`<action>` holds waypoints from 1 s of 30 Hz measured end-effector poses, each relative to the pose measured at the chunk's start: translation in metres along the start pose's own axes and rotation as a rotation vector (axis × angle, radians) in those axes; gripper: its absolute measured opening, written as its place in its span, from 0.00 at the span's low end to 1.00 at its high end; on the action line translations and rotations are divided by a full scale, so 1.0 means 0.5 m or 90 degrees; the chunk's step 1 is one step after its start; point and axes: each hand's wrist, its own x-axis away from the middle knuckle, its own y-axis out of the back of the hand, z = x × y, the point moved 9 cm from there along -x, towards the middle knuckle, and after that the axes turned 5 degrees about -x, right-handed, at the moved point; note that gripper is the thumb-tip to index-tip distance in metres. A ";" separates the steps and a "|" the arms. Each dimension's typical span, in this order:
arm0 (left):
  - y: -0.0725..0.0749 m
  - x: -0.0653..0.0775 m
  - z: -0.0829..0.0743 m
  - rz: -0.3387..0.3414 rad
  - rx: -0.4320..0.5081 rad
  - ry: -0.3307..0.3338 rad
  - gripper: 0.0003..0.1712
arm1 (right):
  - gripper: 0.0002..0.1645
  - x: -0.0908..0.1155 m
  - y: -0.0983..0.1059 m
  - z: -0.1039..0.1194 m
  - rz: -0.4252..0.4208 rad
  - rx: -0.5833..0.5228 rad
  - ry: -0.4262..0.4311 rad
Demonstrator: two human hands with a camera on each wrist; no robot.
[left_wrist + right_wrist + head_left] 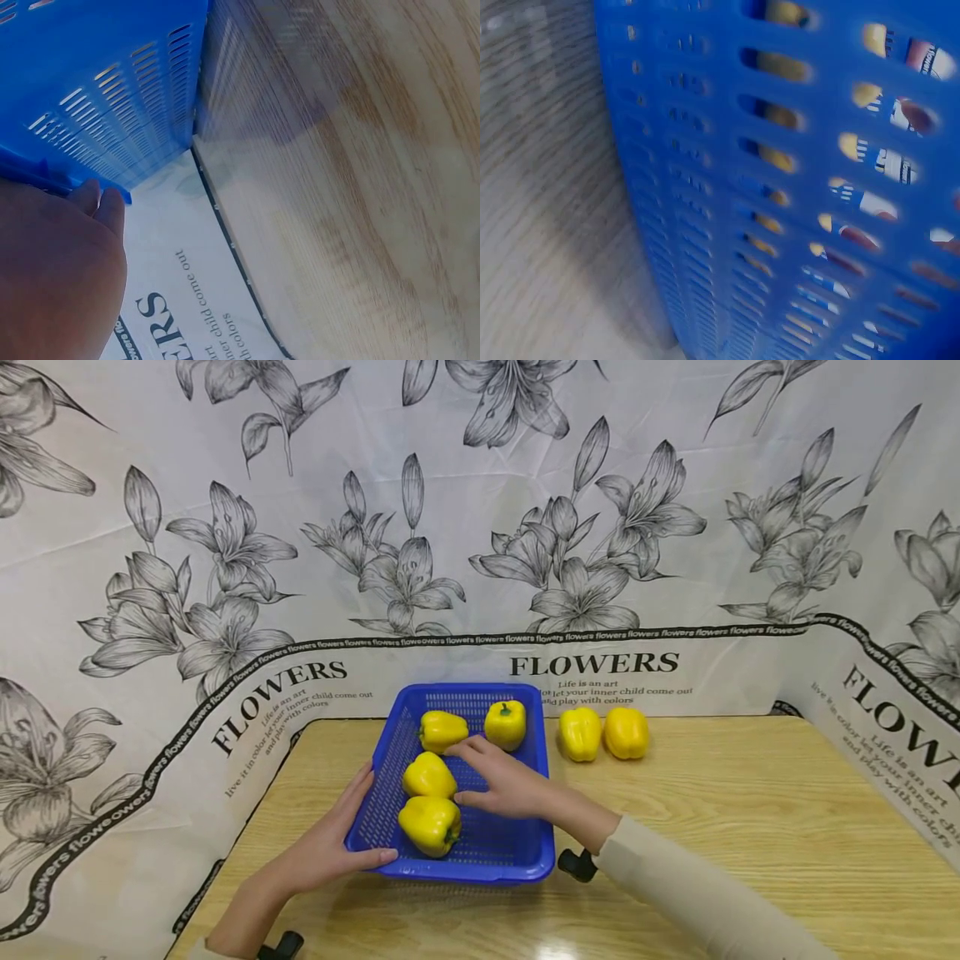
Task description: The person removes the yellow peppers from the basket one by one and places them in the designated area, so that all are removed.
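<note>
A blue plastic basket [480, 867] with slotted walls stands on the table, several yellow bell peppers inside. My left hand [318, 853] holds its near left corner, thumb on the front rim and fingers along the left side; in the left wrist view, fingertips [111, 210] meet the rim. Inside the basket, my right hand [510, 781] is spread with nothing in its grasp. Its fingertips reach the back left pepper [442, 731], and its thumb is beside the middle left pepper [429, 777]. Another pepper [430, 825] lies in front, and one [505, 725] sits at the back right.
Two yellow bell peppers, one [580, 734] beside the other [626, 732], stand on the wooden table [720, 827] right of the basket. A white flower-printed cloth [480, 602] hangs behind and around the table. Through the basket's slots, the right wrist view shows bits of yellow.
</note>
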 end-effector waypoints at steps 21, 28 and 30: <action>0.001 0.004 -0.004 0.004 0.008 -0.001 0.66 | 0.45 -0.033 -0.079 -0.021 0.114 0.121 -0.040; 0.001 0.003 -0.002 0.011 0.003 0.014 0.65 | 0.49 -0.035 -0.097 -0.020 0.159 0.188 -0.043; 0.000 0.002 -0.001 0.012 -0.001 0.015 0.65 | 0.50 -0.036 -0.099 -0.019 0.162 0.193 -0.038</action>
